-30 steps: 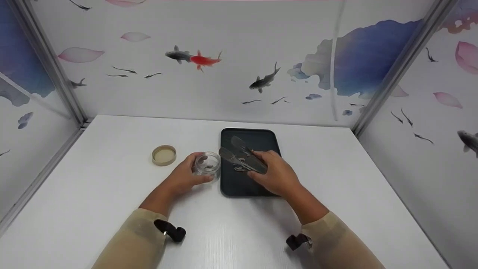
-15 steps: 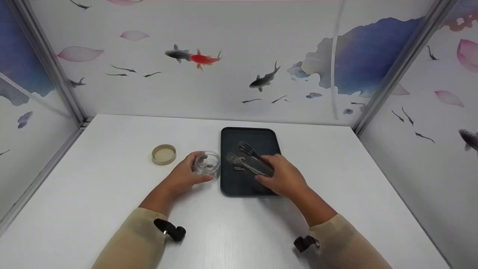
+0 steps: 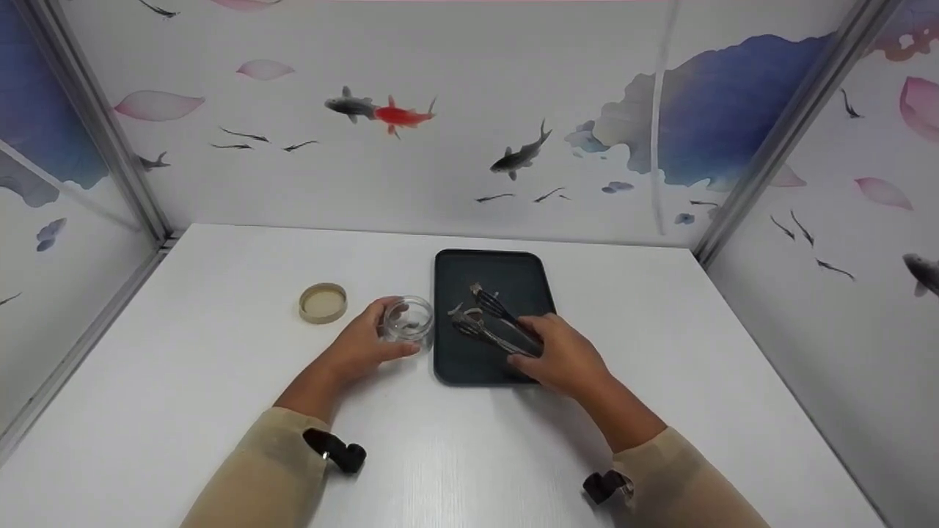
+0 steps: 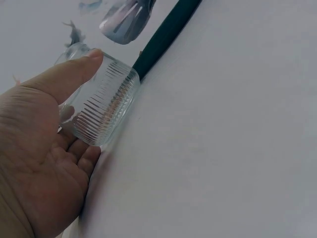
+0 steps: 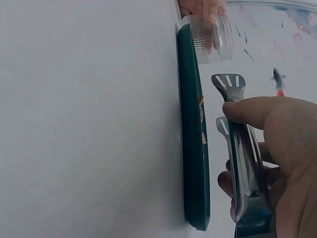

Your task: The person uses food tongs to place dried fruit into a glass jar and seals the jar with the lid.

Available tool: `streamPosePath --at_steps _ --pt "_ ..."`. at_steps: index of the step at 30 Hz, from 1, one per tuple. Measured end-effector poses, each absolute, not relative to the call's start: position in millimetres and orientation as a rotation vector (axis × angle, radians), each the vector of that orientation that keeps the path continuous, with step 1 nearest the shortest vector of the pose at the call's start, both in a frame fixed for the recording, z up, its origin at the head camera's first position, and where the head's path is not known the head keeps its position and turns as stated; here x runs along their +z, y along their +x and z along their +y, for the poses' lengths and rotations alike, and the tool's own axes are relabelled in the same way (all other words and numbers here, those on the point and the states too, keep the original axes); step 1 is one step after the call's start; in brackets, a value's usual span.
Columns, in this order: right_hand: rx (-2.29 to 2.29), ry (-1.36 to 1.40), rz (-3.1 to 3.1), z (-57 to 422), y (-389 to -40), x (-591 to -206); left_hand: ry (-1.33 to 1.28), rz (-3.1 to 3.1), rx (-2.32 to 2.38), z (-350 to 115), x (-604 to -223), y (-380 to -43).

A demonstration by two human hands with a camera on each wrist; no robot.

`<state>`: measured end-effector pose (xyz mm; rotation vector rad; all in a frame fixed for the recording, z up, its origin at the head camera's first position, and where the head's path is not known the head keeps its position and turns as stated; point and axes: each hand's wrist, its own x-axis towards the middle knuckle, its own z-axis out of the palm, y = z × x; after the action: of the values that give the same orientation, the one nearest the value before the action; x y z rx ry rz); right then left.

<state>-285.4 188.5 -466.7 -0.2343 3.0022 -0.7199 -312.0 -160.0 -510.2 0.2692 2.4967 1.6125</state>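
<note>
Loads of room at 6 o'clock off the tray [image 3: 477, 369]; jar [image 3: 408, 325] blocks 9 tho, right hand [image 3: 565, 355] hogs 4.

A white bench [image 3: 440, 462] meets a white back panel [image 3: 455, 198] printed with a red fish [image 3: 402, 116] touching a dark one [image 3: 349, 105], pale pink petals [image 3: 160, 106] at left and a blue watercolor patch [image 3: 733, 110] at right, as gray metal posts [image 3: 779, 139] frame both corners beside decorated side panels [image 3: 843, 323].
</note>
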Motion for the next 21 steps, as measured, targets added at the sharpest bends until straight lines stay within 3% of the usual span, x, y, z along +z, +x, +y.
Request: streamPosePath --at_steps 21 --pt "-0.669 -0.232 2.978 190.8 -286.8 -474.8 0.226 2.508 1.591 -159.2 -510.3 -310.9"
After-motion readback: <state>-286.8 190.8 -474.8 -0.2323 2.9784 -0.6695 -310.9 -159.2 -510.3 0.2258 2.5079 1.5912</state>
